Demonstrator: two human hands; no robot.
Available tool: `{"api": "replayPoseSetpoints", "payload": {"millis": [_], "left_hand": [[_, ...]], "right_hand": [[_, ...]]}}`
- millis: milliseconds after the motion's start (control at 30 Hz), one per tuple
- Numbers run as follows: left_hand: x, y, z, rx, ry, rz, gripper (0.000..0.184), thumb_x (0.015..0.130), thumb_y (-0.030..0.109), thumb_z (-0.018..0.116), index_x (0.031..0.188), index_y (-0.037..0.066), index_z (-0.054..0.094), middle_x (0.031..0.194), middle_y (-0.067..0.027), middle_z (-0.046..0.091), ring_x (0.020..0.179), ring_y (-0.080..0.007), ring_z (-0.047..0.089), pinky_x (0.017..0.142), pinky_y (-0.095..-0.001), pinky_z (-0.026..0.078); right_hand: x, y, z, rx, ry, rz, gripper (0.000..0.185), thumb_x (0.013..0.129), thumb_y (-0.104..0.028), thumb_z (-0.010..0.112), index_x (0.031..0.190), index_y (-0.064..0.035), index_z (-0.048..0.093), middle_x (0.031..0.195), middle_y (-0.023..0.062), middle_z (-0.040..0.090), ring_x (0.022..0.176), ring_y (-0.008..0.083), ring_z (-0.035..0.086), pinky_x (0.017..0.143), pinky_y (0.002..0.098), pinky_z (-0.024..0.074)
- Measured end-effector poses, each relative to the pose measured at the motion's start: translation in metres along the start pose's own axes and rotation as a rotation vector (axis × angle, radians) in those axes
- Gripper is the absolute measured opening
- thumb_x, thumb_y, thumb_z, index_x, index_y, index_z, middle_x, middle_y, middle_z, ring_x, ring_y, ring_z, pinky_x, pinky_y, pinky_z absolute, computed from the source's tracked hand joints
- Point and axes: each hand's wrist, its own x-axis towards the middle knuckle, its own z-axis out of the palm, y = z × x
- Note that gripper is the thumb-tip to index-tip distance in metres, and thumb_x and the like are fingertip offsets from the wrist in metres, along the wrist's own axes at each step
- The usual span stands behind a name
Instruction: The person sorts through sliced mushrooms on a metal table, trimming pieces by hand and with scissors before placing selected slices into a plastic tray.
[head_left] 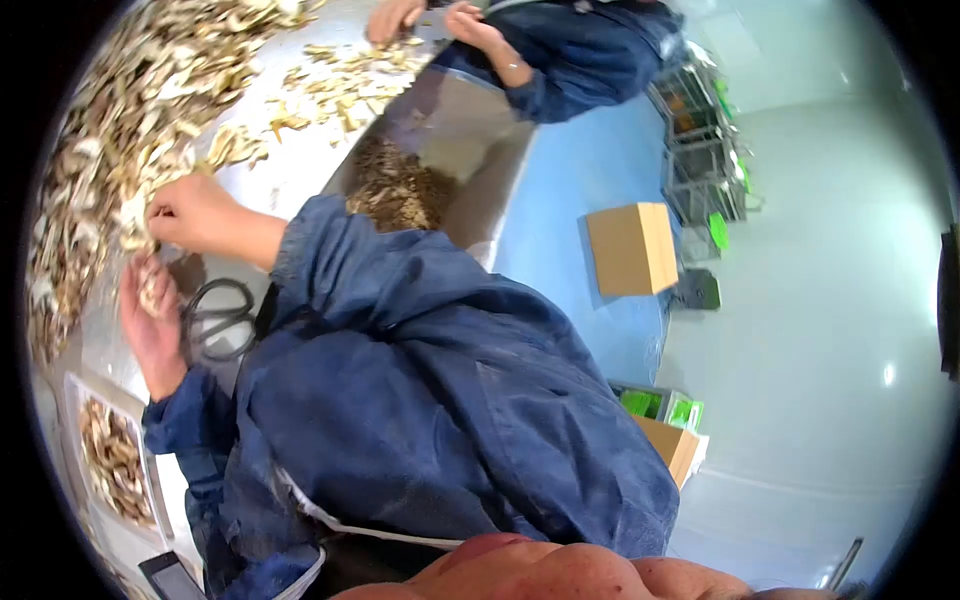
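Observation:
Palm up at the left, my left hand has its fingers curled around pale dried slices. Just above it in the view, my right hand is closed with bent fingers at the edge of a large heap of brown and cream slices; what its fingertips hold is too small to make out. Black-handled scissors lie on the metal table beside my left hand. A smaller spread of pale slices lies farther up the table.
A white tray of slices and a phone are at the lower left. A metal bin holds dark scraps. At the top, a co-worker's hands are over the table. A cardboard box stands on the blue floor near racks.

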Motion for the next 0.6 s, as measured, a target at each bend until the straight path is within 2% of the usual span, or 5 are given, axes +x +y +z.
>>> {"api": "replayPoseSetpoints", "payload": {"millis": [67, 167, 200, 333, 600], "left_hand": [[-0.008, -0.008, 0.033, 0.098, 0.266, 0.029, 0.032, 0.104, 0.031, 0.046, 0.120, 0.005, 0.055, 0.094, -0.0063, 0.060, 0.071, -0.0095, 0.054, 0.047, -0.0204, 0.039], [-0.013, -0.010, 0.030, 0.007, 0.131, 0.007, 0.032, 0.103, 0.035, 0.048, 0.117, 0.007, 0.057, 0.095, -0.0059, 0.062, 0.072, -0.0096, 0.056, 0.047, -0.0201, 0.038], [-0.013, -0.007, 0.028, -0.054, 0.023, -0.022, 0.031, 0.103, 0.032, 0.048, 0.116, 0.005, 0.057, 0.097, -0.0051, 0.060, 0.072, -0.0084, 0.053, 0.046, -0.0196, 0.036], [-0.009, 0.004, 0.019, -0.187, 0.077, 0.084, 0.023, 0.100, 0.018, 0.051, 0.109, -0.002, 0.057, 0.086, -0.0046, 0.057, 0.061, -0.0097, 0.043, 0.045, -0.0204, 0.033], [-0.009, 0.006, 0.021, -0.157, 0.245, 0.302, 0.021, 0.096, 0.011, 0.053, 0.113, -0.001, 0.057, 0.085, -0.0060, 0.058, 0.063, -0.0132, 0.049, 0.048, -0.0249, 0.036]], "right_hand": [[0.002, -0.014, 0.009, 0.003, -0.073, -0.108, 0.024, 0.076, -0.025, 0.067, 0.082, -0.0032, 0.074, 0.074, 0.0167, 0.069, 0.069, 0.0338, 0.068, 0.065, 0.0393, 0.0542], [-0.004, -0.045, -0.001, 0.195, -0.271, 0.144, 0.023, 0.084, -0.020, 0.068, 0.095, 0.0002, 0.072, 0.078, 0.0137, 0.072, 0.069, 0.0219, 0.070, 0.064, 0.0359, 0.0544], [-0.002, -0.007, 0.018, 0.170, -0.103, -0.020, 0.019, 0.087, -0.014, 0.067, 0.095, 0.0021, 0.071, 0.078, 0.0113, 0.071, 0.071, 0.0182, 0.069, 0.065, 0.0344, 0.0533], [-0.002, 0.012, -0.020, -0.183, -0.029, -0.037, 0.020, 0.087, -0.019, 0.068, 0.093, 0.0001, 0.071, 0.078, 0.0135, 0.069, 0.069, 0.0218, 0.065, 0.064, 0.0331, 0.0506], [-0.026, -0.003, -0.002, -0.395, -0.281, 0.015, 0.016, 0.082, -0.018, 0.072, 0.089, -0.0044, 0.069, 0.086, 0.0137, 0.064, 0.079, 0.0314, 0.066, 0.067, 0.0405, 0.0512]]}}
